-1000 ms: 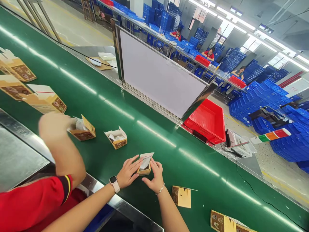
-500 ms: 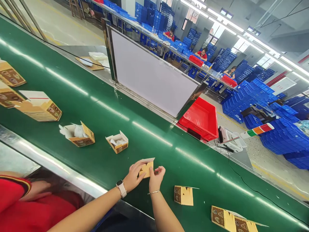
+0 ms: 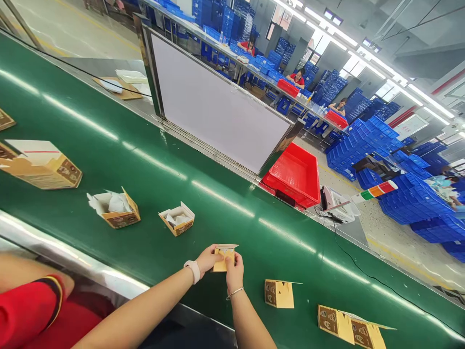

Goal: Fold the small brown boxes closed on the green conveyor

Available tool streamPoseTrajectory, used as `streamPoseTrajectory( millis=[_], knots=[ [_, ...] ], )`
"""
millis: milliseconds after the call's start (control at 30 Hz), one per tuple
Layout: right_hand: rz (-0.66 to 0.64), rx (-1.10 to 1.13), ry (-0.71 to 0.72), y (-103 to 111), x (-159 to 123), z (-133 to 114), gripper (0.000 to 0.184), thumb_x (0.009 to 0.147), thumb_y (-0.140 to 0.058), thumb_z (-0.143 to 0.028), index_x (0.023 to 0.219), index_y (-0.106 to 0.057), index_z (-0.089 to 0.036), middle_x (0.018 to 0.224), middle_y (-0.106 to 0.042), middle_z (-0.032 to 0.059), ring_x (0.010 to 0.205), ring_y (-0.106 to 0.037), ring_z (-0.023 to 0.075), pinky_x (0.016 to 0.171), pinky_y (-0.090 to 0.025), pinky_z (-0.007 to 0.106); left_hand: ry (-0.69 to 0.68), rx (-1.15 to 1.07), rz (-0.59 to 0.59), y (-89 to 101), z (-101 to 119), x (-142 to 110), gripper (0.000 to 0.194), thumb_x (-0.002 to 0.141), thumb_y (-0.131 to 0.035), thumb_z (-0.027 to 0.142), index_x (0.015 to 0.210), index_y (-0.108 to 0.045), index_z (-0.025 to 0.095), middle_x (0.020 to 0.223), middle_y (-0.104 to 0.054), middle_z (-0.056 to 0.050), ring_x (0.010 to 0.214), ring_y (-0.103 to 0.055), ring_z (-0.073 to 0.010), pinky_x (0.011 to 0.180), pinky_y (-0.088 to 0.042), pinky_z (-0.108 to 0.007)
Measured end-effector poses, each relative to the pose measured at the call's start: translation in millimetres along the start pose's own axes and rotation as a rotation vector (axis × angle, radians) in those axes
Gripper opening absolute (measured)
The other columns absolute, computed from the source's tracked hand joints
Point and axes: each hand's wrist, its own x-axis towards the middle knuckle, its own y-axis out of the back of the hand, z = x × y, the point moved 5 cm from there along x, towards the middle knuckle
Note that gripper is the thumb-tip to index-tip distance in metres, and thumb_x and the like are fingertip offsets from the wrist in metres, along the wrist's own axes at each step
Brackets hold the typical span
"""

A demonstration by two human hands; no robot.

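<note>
One small carton (image 3: 219, 267) is clamped between my left hand (image 3: 207, 260) and my right hand (image 3: 235, 275), gripped at both sides; an open box (image 3: 178, 221) lies farther out, left of both.

Pale pink wristband (image 3: 193, 272) at the left, slim silvery bracelet (image 3: 235, 293) at the right; dark clothing (image 3: 189, 332)

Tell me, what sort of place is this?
Probably a factory or packing hall: small brown-and-tan cardboard boxes sit along a long green conveyor belt, and tall stacks of blue plastic crates stand beyond it.
</note>
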Motion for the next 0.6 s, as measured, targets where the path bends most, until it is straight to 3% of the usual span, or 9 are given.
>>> streamPoseTrajectory(
  millis=[167,300,367,500,600],
  knots=[
    [-0.03,0.011,-0.091,15.3,2.8,-5.7,0.048,0.068,-0.066,-0.058,0.089,-0.064,-0.014,0.087,-0.07,0.0122,0.074,-0.068,0.0249,0.064,-0.057,0.034,-0.09,0.086,0.009,-5.0,-4.4,-5.4,0.04,0.059,-0.077,0.031,0.093,-0.062,0.017,0.095,-0.072,-0.008,0.093,-0.067,-0.0257,0.085,-0.053,-0.04],
    [0.006,-0.017,-0.103,34.2,8.8,-21.5,0.053,0.069,-0.064,-0.065,0.084,-0.066,-0.014,0.084,-0.07,0.0122,0.074,-0.066,0.024,0.064,-0.055,0.033,-0.23,0.196,0.154,18.2,6.0,-21.2,0.047,0.058,-0.076,0.048,0.092,-0.064,0.018,0.111,-0.068,-0.012,0.11,-0.061,-0.0285,0.1,-0.047,-0.043],
    [0.035,-0.049,-0.076,42.3,11.8,-28.9,0.053,0.066,-0.068,-0.063,0.086,-0.067,-0.014,0.087,-0.07,0.0112,0.075,-0.064,0.0225,0.066,-0.054,0.031,-0.285,0.216,0.212,35.5,11.4,-31.2,0.049,0.059,-0.073,0.057,0.089,-0.065,0.018,0.107,-0.069,-0.012,0.108,-0.062,-0.0279,0.101,-0.046,-0.043],
    [0.048,-0.114,-0.045,48.5,12.6,-34.2,0.05,0.059,-0.074,-0.058,0.083,-0.068,-0.014,0.085,-0.069,0.0096,0.072,-0.061,0.0207,0.065,-0.051,0.03,-0.385,0.25,0.364,66.3,18.3,-48.9,0.056,0.059,-0.066,0.07,0.083,-0.064,0.019,0.091,-0.07,-0.009,0.093,-0.065,-0.026,0.087,-0.052,-0.041],
    [0.036,-0.122,-0.061,47.4,10.5,-30.7,0.049,0.06,-0.069,-0.059,0.081,-0.068,-0.015,0.081,-0.069,0.0095,0.067,-0.061,0.0204,0.062,-0.051,0.03,-0.437,0.321,0.369,62.5,21.6,-55.0,0.055,0.06,-0.063,0.071,0.08,-0.064,0.02,0.083,-0.069,-0.007,0.085,-0.066,-0.025,0.074,-0.053,-0.038]
  ],
)
